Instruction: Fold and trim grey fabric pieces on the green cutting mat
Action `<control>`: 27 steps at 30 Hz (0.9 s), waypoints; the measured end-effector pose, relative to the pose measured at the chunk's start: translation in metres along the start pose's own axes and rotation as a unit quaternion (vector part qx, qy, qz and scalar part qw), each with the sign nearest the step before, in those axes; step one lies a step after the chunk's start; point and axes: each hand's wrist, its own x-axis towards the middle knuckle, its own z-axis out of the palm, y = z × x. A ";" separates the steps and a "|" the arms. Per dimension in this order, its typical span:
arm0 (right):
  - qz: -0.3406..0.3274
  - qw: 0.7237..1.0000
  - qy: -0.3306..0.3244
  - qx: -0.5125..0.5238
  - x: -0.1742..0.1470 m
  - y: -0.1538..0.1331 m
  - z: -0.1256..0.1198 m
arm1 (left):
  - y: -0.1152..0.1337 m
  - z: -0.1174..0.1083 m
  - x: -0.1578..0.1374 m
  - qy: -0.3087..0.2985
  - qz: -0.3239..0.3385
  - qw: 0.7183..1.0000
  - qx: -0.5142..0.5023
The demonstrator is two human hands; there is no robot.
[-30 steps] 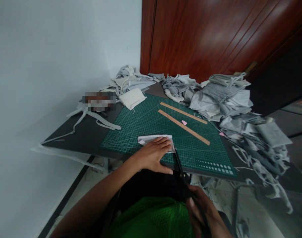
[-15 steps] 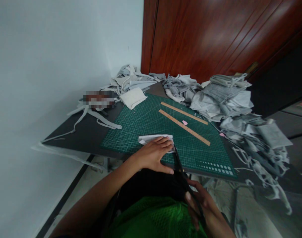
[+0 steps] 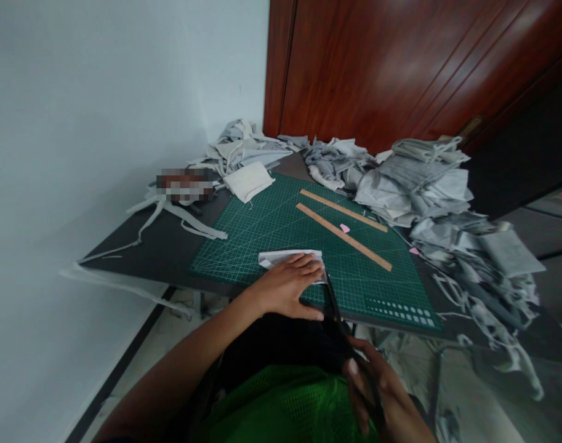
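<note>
My left hand (image 3: 290, 284) lies flat, fingers stretched out, on a folded piece of pale grey fabric (image 3: 269, 259) near the front edge of the green cutting mat (image 3: 257, 231). The hand covers much of the fabric. Off the table's front edge, my right hand (image 3: 377, 381) is wrapped round the handles of a pair of black scissors (image 3: 335, 301). Their blades point away from me and reach the right edge of the fabric. How far apart the blades are I cannot make out.
Two wooden rulers (image 3: 349, 240) and a small pink piece (image 3: 345, 227) lie on the mat. Grey fabric pieces (image 3: 414, 178) are heaped at the right and back. Fabric strips (image 3: 188, 223) trail over the dark table (image 3: 142, 258) at left. A cream square (image 3: 249, 181) lies at the mat's back corner.
The scissors' handles and my right hand have shifted very slightly. My left hand stays in place on the fabric.
</note>
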 end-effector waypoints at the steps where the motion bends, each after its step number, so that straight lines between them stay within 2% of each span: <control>1: -0.005 1.000 0.000 -0.001 0.000 0.000 0.000 | 0.000 0.000 0.000 -0.002 -0.001 1.000 0.001; 10: -0.031 0.999 -0.021 -0.039 0.004 0.000 -0.004 | 0.000 -0.002 0.000 -0.011 -0.005 1.000 -0.007; 20: 0.004 0.999 -0.002 -0.034 0.002 0.000 -0.001 | 0.000 -0.001 -0.001 0.010 0.003 1.000 -0.021; 27: 0.000 0.999 -0.006 -0.039 0.003 0.002 -0.005 | -0.001 0.000 -0.001 0.024 0.012 0.999 -0.019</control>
